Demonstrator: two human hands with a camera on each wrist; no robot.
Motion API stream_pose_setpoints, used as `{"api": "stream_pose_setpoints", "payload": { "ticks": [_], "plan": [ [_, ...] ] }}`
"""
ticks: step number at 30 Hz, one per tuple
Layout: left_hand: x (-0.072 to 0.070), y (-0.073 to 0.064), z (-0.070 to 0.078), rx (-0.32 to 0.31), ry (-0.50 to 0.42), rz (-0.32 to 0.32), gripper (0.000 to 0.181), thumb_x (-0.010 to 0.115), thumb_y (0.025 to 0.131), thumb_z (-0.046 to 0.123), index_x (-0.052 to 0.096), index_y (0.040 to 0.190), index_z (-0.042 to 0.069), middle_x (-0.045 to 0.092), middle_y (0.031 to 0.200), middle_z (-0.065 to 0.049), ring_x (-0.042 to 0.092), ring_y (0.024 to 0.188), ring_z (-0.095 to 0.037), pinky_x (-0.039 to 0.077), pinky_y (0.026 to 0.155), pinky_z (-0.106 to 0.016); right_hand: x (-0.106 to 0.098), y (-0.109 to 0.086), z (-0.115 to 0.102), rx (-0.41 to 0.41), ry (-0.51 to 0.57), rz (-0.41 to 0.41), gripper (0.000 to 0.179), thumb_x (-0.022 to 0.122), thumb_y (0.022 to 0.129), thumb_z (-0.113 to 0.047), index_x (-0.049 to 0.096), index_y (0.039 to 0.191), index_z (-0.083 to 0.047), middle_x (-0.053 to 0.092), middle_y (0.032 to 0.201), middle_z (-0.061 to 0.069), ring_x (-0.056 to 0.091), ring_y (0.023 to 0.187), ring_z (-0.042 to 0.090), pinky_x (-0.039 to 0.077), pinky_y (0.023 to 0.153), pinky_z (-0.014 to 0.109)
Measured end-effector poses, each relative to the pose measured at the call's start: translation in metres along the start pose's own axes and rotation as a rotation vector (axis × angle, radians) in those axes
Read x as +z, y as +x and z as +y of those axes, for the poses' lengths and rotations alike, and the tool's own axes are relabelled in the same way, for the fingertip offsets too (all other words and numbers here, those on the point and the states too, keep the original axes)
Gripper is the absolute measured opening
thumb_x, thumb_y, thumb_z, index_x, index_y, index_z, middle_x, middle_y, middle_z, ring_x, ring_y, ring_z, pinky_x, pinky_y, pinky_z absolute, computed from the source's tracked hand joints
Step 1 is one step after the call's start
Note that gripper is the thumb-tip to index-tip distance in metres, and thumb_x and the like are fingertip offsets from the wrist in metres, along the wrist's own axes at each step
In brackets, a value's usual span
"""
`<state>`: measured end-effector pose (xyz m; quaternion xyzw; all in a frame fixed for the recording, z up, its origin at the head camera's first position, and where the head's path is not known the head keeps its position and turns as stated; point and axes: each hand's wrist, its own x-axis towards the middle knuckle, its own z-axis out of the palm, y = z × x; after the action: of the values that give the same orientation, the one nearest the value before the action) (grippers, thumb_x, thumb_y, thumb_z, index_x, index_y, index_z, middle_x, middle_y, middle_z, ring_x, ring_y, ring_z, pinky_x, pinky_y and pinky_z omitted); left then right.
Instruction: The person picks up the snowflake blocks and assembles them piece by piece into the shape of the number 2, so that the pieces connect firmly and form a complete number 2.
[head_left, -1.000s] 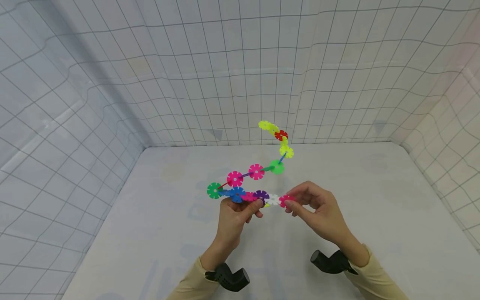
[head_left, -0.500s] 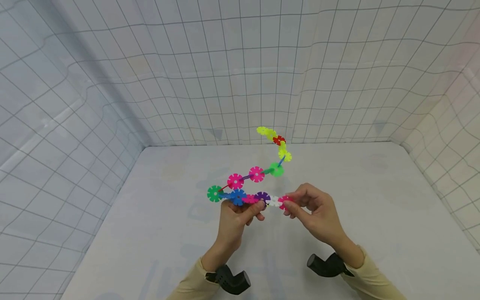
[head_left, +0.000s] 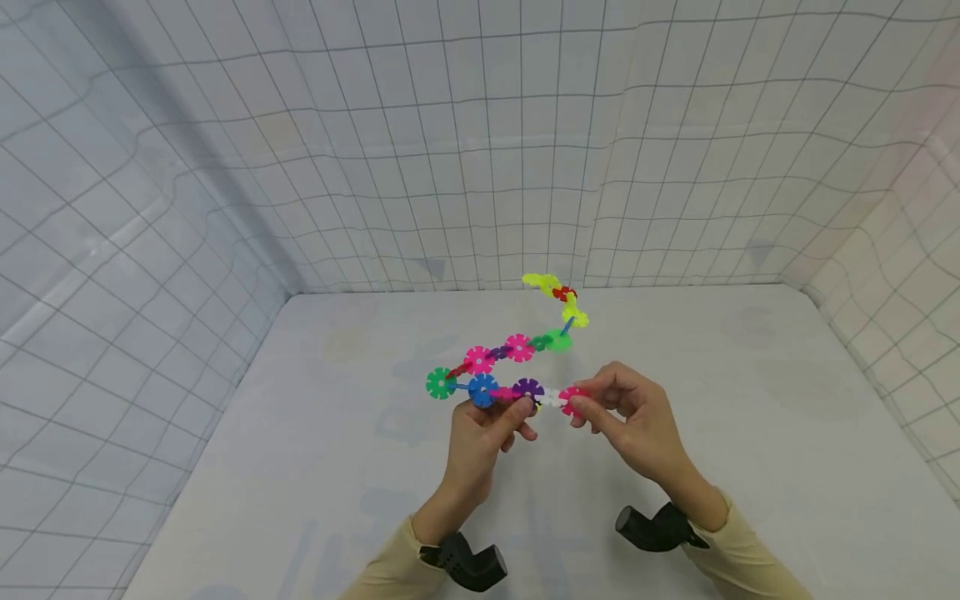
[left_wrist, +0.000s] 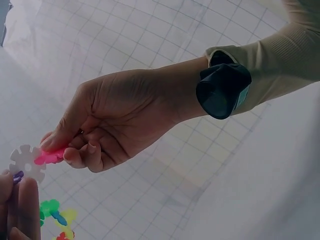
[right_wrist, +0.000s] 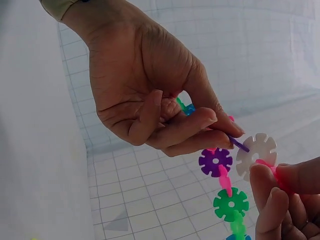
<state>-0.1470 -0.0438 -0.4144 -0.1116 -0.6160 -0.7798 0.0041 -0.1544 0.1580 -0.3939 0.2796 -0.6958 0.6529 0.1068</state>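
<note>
A chain of slotted plastic snowflake discs (head_left: 478, 361) in many colours is held up between both hands. My left hand (head_left: 472, 454) pinches it near the purple disc (head_left: 528, 390), thumb in front. At the chain's near right end, the thumb and fingers of my right hand (head_left: 645, 429) grip a pink disc (head_left: 567, 402). Between the two hands sits a white disc (right_wrist: 256, 154), with the purple and pink discs in its slots. Beyond the left hand the chain bends back at a green disc (head_left: 439, 383) and runs to yellow discs (head_left: 549, 284) at its far end.
The pale tabletop (head_left: 337, 500) lies under the hands. White grid-lined sheeting (head_left: 480, 150) rises at the back and both sides. Each wrist wears a black camera mount (head_left: 476, 567) over a beige sleeve (head_left: 750, 554).
The far yellow end of the chain has dropped lower, and several discs have turned. My left hand has shifted slightly right with the chain; both hands keep their grip.
</note>
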Motion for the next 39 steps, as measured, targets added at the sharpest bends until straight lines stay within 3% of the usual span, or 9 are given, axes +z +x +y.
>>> {"api": "stream_pose_setpoints", "payload": {
  "ticks": [7,12,16,22,33,39],
  "plan": [
    [0.001,-0.001,0.0,-0.037,0.005,-0.041,0.023,0.064,0.091,0.015,0.063,0.103,-0.006,0.069,0.089,-0.014,0.067,0.067,-0.017,0.041,0.049,-0.019,0.001,0.0,-0.001,-0.006,0.022,0.006,0.015,0.064,0.083,0.013,0.059,0.09,0.001,0.067,0.081,0.014,0.065,0.061,0.018,0.05,0.05,0.027],
    [0.003,-0.001,-0.001,-0.053,0.035,-0.063,0.028,0.07,0.087,0.016,0.064,0.103,-0.006,0.066,0.09,-0.028,0.067,0.068,-0.018,0.039,0.049,-0.02,0.005,-0.001,0.0,-0.027,0.038,0.0,0.017,0.063,0.082,0.015,0.058,0.091,0.002,0.067,0.082,0.013,0.065,0.061,0.018,0.049,0.049,0.027],
    [0.004,-0.001,-0.002,-0.047,0.084,-0.081,0.026,0.072,0.086,0.012,0.062,0.105,-0.003,0.068,0.087,-0.021,0.068,0.069,-0.02,0.04,0.049,-0.02,0.008,-0.001,0.0,-0.018,0.05,-0.009,0.018,0.064,0.081,0.016,0.059,0.09,0.0,0.068,0.081,0.011,0.065,0.061,0.018,0.049,0.049,0.027],
    [0.005,-0.003,-0.002,0.004,0.113,-0.08,0.024,0.07,0.086,0.006,0.061,0.107,0.0,0.07,0.087,-0.015,0.069,0.07,-0.021,0.041,0.051,-0.02,0.012,-0.002,0.002,-0.018,0.093,-0.023,0.015,0.065,0.082,0.014,0.061,0.089,0.002,0.068,0.081,0.012,0.064,0.062,0.02,0.049,0.048,0.027],
    [0.004,-0.004,-0.003,0.027,0.149,-0.066,0.027,0.072,0.085,0.009,0.061,0.109,0.004,0.07,0.087,-0.016,0.069,0.071,-0.022,0.042,0.051,-0.02,0.016,-0.002,0.008,-0.064,0.213,-0.041,0.01,0.066,0.083,0.01,0.063,0.093,0.008,0.058,0.083,0.016,0.066,0.066,0.023,0.054,0.052,0.031],
    [0.001,-0.001,-0.001,0.097,0.096,-0.091,0.031,0.071,0.084,0.002,0.055,0.111,0.0,0.068,0.092,-0.02,0.068,0.069,-0.023,0.052,0.059,-0.025,0.014,0.0,0.01,-0.061,0.175,-0.088,0.017,0.063,0.085,0.01,0.065,0.102,0.006,0.06,0.085,0.014,0.065,0.068,0.02,0.054,0.053,0.031]
  ]
}}
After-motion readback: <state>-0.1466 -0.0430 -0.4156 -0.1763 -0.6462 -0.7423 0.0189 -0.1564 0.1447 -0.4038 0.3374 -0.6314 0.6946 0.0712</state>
